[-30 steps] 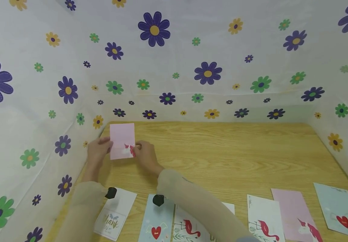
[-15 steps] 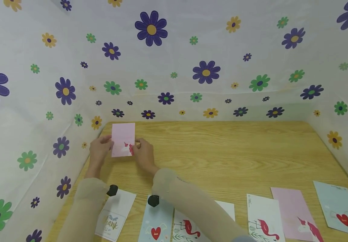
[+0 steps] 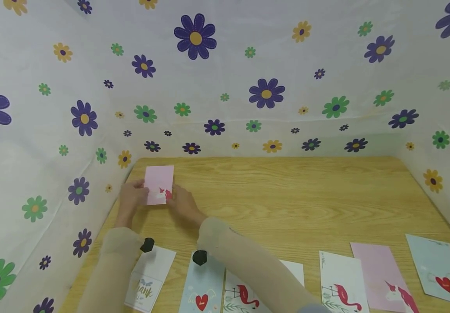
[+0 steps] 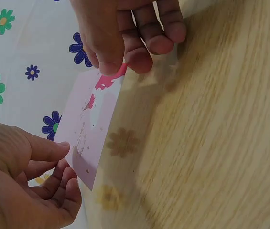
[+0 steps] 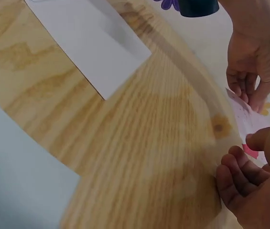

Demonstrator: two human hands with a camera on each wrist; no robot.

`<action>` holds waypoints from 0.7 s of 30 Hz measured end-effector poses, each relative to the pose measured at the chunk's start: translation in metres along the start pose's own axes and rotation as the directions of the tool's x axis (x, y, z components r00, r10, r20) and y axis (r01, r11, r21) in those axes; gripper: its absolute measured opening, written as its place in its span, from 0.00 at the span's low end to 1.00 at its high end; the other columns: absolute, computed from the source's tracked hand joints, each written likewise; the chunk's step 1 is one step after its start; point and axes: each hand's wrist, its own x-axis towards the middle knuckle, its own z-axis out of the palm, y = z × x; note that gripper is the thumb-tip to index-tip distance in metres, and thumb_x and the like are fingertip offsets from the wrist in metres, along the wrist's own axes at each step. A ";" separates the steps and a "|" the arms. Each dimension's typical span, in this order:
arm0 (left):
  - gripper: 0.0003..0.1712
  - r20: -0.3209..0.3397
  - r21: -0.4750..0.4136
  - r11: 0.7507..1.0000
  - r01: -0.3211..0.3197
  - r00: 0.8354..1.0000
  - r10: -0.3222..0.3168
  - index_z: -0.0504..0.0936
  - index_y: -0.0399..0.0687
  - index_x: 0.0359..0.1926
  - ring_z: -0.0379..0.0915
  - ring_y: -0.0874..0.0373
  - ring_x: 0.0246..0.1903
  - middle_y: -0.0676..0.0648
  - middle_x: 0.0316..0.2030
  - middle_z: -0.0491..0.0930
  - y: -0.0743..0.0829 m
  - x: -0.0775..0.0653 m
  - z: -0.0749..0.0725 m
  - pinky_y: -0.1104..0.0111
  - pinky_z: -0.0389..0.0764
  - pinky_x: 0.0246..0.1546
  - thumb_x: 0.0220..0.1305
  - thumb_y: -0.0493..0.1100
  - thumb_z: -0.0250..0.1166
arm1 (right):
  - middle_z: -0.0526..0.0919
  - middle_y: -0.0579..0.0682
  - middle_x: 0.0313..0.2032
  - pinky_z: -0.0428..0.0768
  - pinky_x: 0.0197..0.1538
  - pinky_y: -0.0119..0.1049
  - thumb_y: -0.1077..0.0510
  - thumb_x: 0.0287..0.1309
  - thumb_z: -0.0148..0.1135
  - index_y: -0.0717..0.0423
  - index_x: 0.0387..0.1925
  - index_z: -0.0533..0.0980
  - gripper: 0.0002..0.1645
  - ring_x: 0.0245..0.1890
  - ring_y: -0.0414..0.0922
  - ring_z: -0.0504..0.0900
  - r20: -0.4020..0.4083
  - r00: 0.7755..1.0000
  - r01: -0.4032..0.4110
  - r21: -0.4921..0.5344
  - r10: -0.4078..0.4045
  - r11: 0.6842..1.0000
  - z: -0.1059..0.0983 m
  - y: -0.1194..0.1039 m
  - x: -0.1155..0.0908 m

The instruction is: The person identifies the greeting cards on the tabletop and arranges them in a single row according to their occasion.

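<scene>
Both hands hold a pink card with a unicorn print (image 3: 158, 180) near the table's far left corner. The left hand (image 3: 132, 198) pinches its left edge between thumb and fingers. On the opposite edge, the right hand (image 3: 186, 204) grips the card by the red mane of the unicorn. In the left wrist view the pink card (image 4: 89, 119) slants close over the wood, with the left hand (image 4: 34, 176) at one end and the right hand (image 4: 125, 33) at the other. The right wrist view shows only part of the pink card (image 5: 244, 114), between the two hands.
Nearer the person lie a white "Thank you" card (image 3: 144, 287), a blue heart card (image 3: 199, 287) and a flamingo card (image 3: 240, 295), partly under the right sleeve. At right are another flamingo card (image 3: 342, 280), a pink unicorn card (image 3: 381, 274) and a blue heart card (image 3: 440, 269). Flowered cloth (image 3: 233, 56) encloses the table.
The pink card, held by both hands, has come down a little toward the table and tilted back. The head view has shifted slightly. The other cards stay in place.
</scene>
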 end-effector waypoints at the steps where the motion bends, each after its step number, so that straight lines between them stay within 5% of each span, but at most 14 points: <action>1: 0.31 0.003 0.007 1.000 -0.005 1.000 0.005 0.67 0.33 0.73 0.64 0.35 0.69 0.29 0.69 0.69 0.000 0.002 0.002 0.49 0.70 0.67 0.72 0.36 0.58 | 0.80 0.56 0.63 0.73 0.68 0.40 0.62 0.70 0.60 0.63 0.70 0.70 0.29 0.60 0.47 0.79 0.010 1.000 0.000 -0.021 0.000 1.000 -0.001 0.000 0.001; 8: 0.32 0.025 0.064 0.998 -0.022 0.999 0.021 0.66 0.34 0.74 0.60 0.35 0.72 0.30 0.70 0.68 0.003 0.011 0.011 0.49 0.66 0.70 0.69 0.34 0.55 | 0.82 0.55 0.58 0.75 0.66 0.40 0.65 0.68 0.61 0.62 0.68 0.70 0.28 0.57 0.46 0.80 0.032 0.999 -0.003 -0.154 0.008 0.988 -0.007 0.004 0.008; 15: 0.35 0.077 0.069 0.997 -0.039 0.996 0.034 0.64 0.32 0.75 0.60 0.34 0.71 0.28 0.69 0.67 -0.002 0.013 0.017 0.48 0.66 0.69 0.67 0.32 0.54 | 0.82 0.50 0.38 0.80 0.40 0.40 0.64 0.68 0.61 0.59 0.52 0.74 0.13 0.35 0.44 0.78 0.006 0.999 -0.036 -0.280 0.039 0.959 -0.008 0.005 0.011; 21: 0.36 0.149 0.115 0.989 -0.098 0.986 0.080 0.60 0.26 0.74 0.57 0.33 0.73 0.27 0.71 0.63 -0.013 0.014 0.024 0.47 0.60 0.73 0.67 0.33 0.53 | 0.84 0.51 0.37 0.83 0.38 0.38 0.60 0.72 0.59 0.59 0.56 0.75 0.14 0.33 0.43 0.82 0.014 0.997 -0.069 -0.421 0.082 0.905 0.002 0.011 0.016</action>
